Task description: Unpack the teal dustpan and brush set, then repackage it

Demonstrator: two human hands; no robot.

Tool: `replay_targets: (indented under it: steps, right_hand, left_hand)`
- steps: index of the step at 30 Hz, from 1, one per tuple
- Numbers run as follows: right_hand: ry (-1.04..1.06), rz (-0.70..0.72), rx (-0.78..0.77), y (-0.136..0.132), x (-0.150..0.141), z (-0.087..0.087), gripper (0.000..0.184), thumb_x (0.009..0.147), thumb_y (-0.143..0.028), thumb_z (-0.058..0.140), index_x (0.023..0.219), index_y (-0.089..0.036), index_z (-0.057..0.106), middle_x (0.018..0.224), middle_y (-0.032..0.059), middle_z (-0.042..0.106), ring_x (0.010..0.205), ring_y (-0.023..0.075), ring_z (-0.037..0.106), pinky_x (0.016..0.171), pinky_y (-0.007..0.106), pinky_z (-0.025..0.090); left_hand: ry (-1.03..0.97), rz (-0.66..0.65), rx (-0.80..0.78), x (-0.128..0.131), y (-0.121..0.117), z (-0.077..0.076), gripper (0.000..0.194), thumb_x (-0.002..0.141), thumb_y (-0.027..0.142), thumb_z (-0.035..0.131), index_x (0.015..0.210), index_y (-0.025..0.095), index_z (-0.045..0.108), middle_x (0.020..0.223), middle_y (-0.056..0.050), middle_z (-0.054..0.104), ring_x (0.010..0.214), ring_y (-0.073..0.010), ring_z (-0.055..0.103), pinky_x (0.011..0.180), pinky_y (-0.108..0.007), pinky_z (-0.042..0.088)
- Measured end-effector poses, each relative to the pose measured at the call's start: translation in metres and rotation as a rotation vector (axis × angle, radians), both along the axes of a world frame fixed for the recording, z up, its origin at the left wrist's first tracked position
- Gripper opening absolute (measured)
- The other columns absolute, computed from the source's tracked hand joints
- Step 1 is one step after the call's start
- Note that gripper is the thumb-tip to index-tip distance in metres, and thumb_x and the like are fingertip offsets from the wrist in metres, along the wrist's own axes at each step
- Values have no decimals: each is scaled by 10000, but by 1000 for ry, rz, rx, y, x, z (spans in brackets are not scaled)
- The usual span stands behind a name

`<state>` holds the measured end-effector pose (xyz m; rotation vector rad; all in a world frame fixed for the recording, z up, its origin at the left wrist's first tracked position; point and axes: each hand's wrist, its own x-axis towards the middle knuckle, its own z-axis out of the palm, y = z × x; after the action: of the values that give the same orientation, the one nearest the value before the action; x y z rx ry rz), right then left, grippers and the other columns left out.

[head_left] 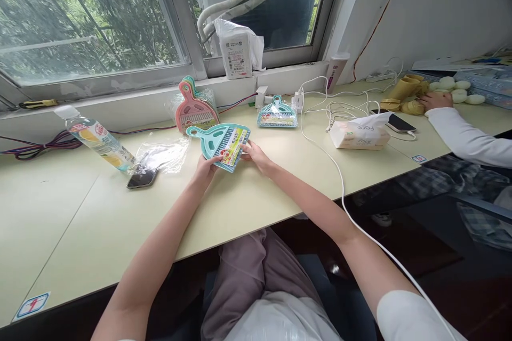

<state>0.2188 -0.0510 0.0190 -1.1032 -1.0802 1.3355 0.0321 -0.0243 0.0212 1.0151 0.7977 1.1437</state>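
A teal mini dustpan (214, 139) with a small brush and a printed card (233, 147) is held tilted above the table, its handle pointing up and left. My left hand (205, 168) grips its lower left edge, thumb over the front. At the right edge, my right hand (255, 155) is closed on the pan by the card; some fingertips are hidden. Behind it stands a stack of wrapped dustpans, a pink one (194, 108) in front. Another teal dustpan set (277, 113) lies farther right. Clear plastic wrapping (172, 153) is on my left.
A drink bottle (96, 137) leans beside a phone (142, 177) at left. To the right are a tissue pack (360, 136), tangled white cables (340, 112) and a second phone (394, 121). A cable crosses the table edge. Another person's hand (436, 100) touches yellowish rolled material at far right.
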Motion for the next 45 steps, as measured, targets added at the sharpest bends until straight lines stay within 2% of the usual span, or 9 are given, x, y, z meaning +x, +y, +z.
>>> replay_targets:
  steps: [2, 4, 8, 16, 24, 30, 39, 41, 45]
  right_hand:
    - [69, 51, 3, -1, -2, 0, 421, 844, -378, 643, 1204, -215, 498, 1139, 66, 697, 898, 178, 716, 971, 401, 511]
    - [101, 54, 2, -1, -2, 0, 328, 814, -298, 677, 1092, -205, 531, 1058, 51, 718, 828, 162, 719, 946, 394, 532]
    - [102, 46, -23, -1, 1, 0, 235, 816, -221, 656, 1025, -198, 552, 962, 34, 731, 773, 150, 722, 945, 394, 537]
    - [108, 44, -28, 0, 1, -1, 249, 803, -210, 657, 1030, -206, 553, 955, 24, 732, 772, 146, 724, 946, 404, 536]
    - [87, 44, -12, -1, 2, -2, 329, 746, -238, 726, 1022, -209, 551, 986, 31, 736, 796, 153, 721, 941, 402, 536]
    - [88, 34, -10, -1, 2, -2, 310, 742, -229, 727, 1007, -204, 569, 1025, 44, 729, 830, 160, 717, 929, 393, 540]
    - [55, 9, -55, -2, 1, 1, 251, 757, -208, 698, 978, -202, 579, 995, 29, 725, 751, 125, 696, 943, 371, 519]
    - [63, 13, -47, -1, 2, -1, 239, 777, -230, 682, 992, -204, 579, 1007, 27, 723, 742, 119, 691, 929, 355, 526]
    - [107, 15, -19, 4, 4, -8, 262, 855, -376, 609, 1072, -232, 582, 1049, 16, 717, 750, 114, 691, 912, 333, 535]
  left_hand:
    - [10, -35, 3, 0, -1, 0, 509, 604, 98, 756, 1075, 138, 566, 1014, -90, 714, 938, -228, 688, 837, -322, 587]
    - [17, -56, 5, 1, -1, 0, 496, 612, 109, 759, 1073, 137, 578, 1031, -93, 714, 926, -220, 690, 814, -305, 590]
    - [32, -68, 0, 0, 0, -1, 510, 613, 110, 764, 1090, 146, 587, 1051, -90, 712, 917, -215, 693, 804, -299, 588]
    - [36, -55, -2, 1, -2, 2, 517, 626, 100, 739, 1111, 150, 567, 1011, -86, 714, 922, -227, 691, 818, -320, 586]
    - [34, -96, 4, -1, -2, 3, 491, 634, 89, 694, 1103, 154, 564, 1004, -77, 712, 907, -218, 689, 796, -310, 587]
    - [28, -99, 5, -1, -2, 2, 471, 621, 80, 680, 1076, 147, 581, 1034, -81, 706, 905, -206, 681, 761, -283, 582]
    - [27, -115, 11, -2, -2, 2, 417, 617, 92, 693, 1021, 137, 600, 1039, -88, 706, 908, -213, 678, 753, -288, 587]
    - [32, -114, 12, -2, -2, 2, 406, 618, 97, 696, 1013, 135, 607, 1048, -89, 705, 906, -210, 677, 738, -278, 588]
    - [38, -117, 16, -2, -2, 3, 421, 621, 101, 704, 1029, 145, 612, 1066, -87, 701, 956, -222, 670, 775, -293, 585]
